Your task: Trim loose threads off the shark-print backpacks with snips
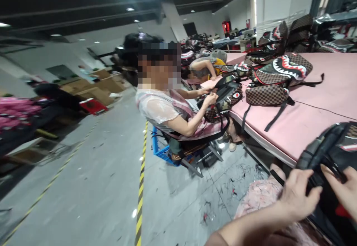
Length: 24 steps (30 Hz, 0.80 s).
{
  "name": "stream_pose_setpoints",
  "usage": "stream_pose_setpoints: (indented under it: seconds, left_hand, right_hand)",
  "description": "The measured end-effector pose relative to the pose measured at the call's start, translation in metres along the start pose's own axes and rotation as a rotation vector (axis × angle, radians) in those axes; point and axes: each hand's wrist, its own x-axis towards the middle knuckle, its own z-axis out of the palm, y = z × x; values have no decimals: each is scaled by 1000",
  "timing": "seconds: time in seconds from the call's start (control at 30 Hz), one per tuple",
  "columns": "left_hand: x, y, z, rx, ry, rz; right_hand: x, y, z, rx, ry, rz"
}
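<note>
At the lower right, a dark backpack [329, 145] with black padded straps and a brown checkered patch rests against the edge of the pink-topped table [281, 136], partly over my lap. My left hand [298, 194] grips the near edge of its black strap part, thumb and fingers closed on it. Just beside it, my right hand [344, 188] holds the black fabric of the same backpack, and the frame's right edge cuts this hand off. Part of the backpack is hidden under both hands.
A co-worker [173, 116] sits ahead, handling a camouflage backpack [223, 99]. Another person's arm [203, 67] is beyond. Checkered shark-mouth backpacks [290, 69] lie on the table. A blue crate [161, 151] stands under the seat. Yellow-black tape [141, 179] and thread scraps mark the floor.
</note>
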Motion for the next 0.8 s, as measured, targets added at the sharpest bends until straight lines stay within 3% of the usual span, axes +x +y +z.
stream_pose_setpoints:
  seconds: [0.03,0.13,0.27,0.33,0.47,0.53,0.63,0.7,0.8]
  left_hand:
    - [2,1,-3,-34,-8,-29]
    - [14,-4,-10,-222,33,-204]
    - [37,-17,-14,-636,138,-529]
    - [43,-19,-14,-745,118,-557]
    - [35,-17,-9,-701,-22,-515]
    - [25,-23,-8,-498,-5,-419]
    - [10,-44,-13,-32,57,-166]
    - [0,-61,-17,196,2,-31]
    - [-10,-80,-21,350,-87,66]
  right_hand:
    - [-1,-12,-4,1,-78,33]
    - [-3,-35,-13,150,-59,-48]
    - [-3,-29,-16,262,43,-44]
    - [-5,-21,-14,294,51,-24]
    - [-6,-14,-2,442,-38,-30]
    - [-4,-13,4,522,-51,-23]
    - [-2,-9,10,608,-21,6]
    - [-3,-6,10,627,5,14]
    - [-7,-2,7,602,25,19]
